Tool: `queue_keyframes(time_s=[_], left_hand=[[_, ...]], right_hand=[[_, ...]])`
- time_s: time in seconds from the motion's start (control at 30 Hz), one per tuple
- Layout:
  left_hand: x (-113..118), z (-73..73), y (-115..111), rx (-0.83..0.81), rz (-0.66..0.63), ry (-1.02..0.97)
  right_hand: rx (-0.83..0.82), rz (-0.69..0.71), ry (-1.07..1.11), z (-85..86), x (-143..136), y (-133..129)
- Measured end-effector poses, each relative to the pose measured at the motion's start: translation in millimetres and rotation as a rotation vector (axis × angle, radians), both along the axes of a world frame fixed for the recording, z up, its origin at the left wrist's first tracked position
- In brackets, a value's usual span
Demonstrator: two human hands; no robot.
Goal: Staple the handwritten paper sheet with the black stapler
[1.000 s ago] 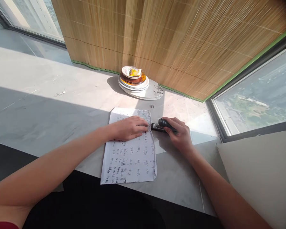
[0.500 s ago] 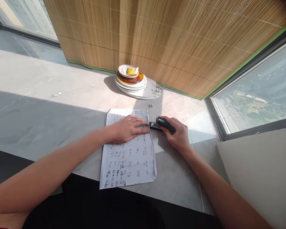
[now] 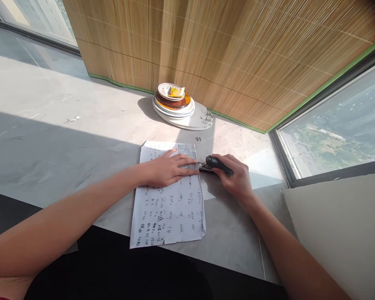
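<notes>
A sheaf of white paper (image 3: 175, 212) covered in handwriting lies on the marble-patterned counter, with a block of print at its upper right. My left hand (image 3: 167, 168) rests flat on its upper part, fingers spread and pointing at the right edge. In my right hand (image 3: 236, 175) is a black stapler (image 3: 218, 165), its jaws apart and its front end right at the paper's right edge, by my left fingertips. Whether the edge lies between the jaws I cannot tell.
Behind the paper stands a stack of plates (image 3: 175, 110) with a small yellow packet (image 3: 176, 92) on top. Two staple strips (image 3: 198, 138) lie nearby. White scraps (image 3: 72, 119) are at the left. A bamboo blind (image 3: 206, 54) hangs behind; a window (image 3: 337, 129) is at right.
The view has shifted slightly. My left hand has slid a little towards the right edge of the paper, its thumb now farther from the fingers. The stapler stays at the edge in my right hand.
</notes>
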State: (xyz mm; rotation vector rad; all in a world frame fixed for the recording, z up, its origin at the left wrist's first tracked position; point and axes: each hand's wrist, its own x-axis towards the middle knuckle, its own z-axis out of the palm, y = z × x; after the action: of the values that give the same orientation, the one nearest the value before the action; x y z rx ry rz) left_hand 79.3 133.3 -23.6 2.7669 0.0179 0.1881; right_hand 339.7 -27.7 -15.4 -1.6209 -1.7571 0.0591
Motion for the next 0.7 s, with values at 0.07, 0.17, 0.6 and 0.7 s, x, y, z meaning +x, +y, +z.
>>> queue_keyframes(time_s=[0.07, 0.17, 0.6, 0.7], left_hand=[[0.2, -0.2, 1.2, -0.001, -0.007, -0.024], [1.7, 2.7, 3.0, -0.024, 0.017, -0.103], [40.4, 16.5, 51.4, 0.058, 0.272, -0.211], [77.8, 19.5, 66.7, 0.12, 0.178, 0.034]], right_hand=[[0.023, -0.054, -0.02, 0.6, -0.2, -0.1], [0.172, -0.251, -0.069, 3.0, -6.0, -2.1], [0.181, 0.575, -0.108, -1.0, -71.7, -19.1], [0.131, 0.573, -0.056, -3.7, -67.4, -15.4]])
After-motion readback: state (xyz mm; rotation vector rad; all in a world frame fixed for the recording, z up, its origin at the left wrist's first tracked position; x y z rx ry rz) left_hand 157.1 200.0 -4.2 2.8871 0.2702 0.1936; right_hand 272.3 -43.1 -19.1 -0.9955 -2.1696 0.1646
